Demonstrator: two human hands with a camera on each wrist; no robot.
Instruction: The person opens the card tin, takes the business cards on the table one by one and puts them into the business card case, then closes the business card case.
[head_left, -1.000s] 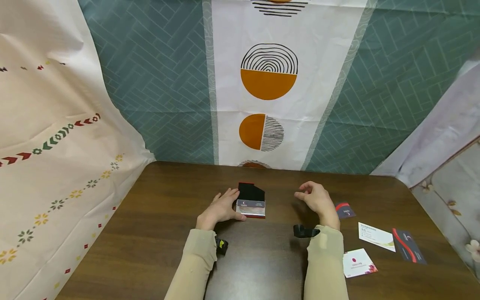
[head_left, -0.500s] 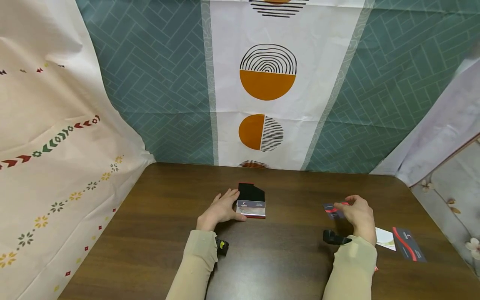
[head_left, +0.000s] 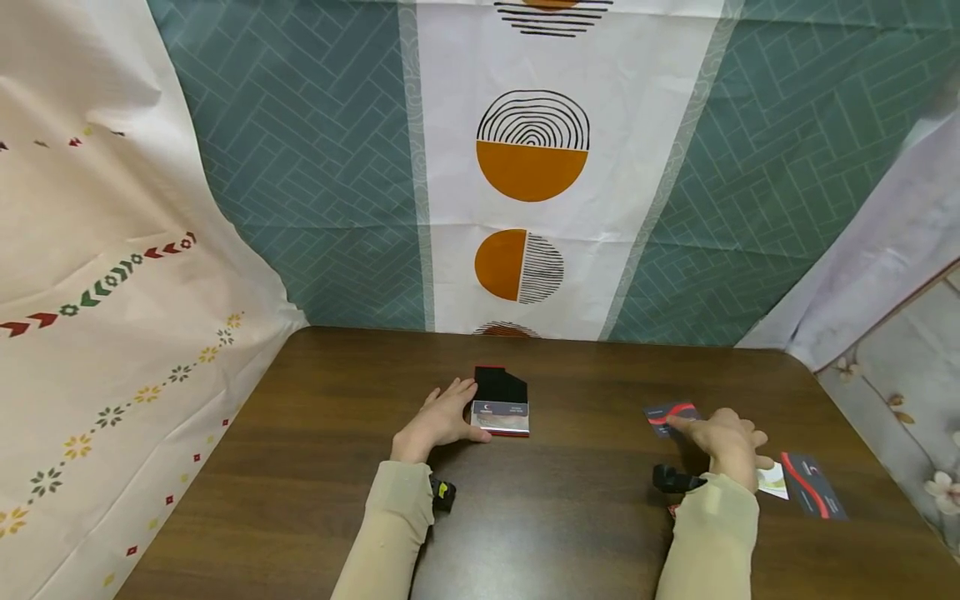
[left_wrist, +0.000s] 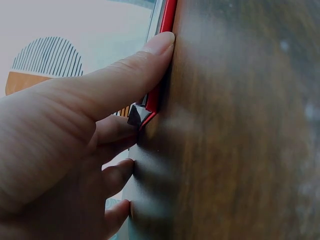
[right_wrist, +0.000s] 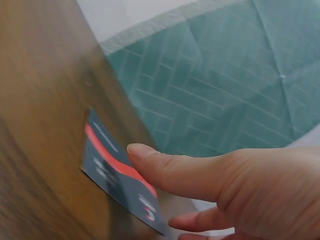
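My left hand holds an opened card holder with a black flap and red edges at its near and left sides. In the left wrist view, the thumb lies on the holder's red edge, and a finger is at its corner. A dark card shows across the holder's front. Farther right, my right hand hovers with spread fingers over a dark business card with a red stripe. The right wrist view shows the thumb just above this card, its shadow across it; the hand pinches nothing.
Right of my right hand lie a partly hidden white card and another dark red-striped card. A small red bit of another card shows beside the right wrist. Patterned cloth hangs behind the wooden table.
My right hand has moved right and nearer to me, over the dark card, and its fingers have spread. My left hand and the card holder have stayed in place.
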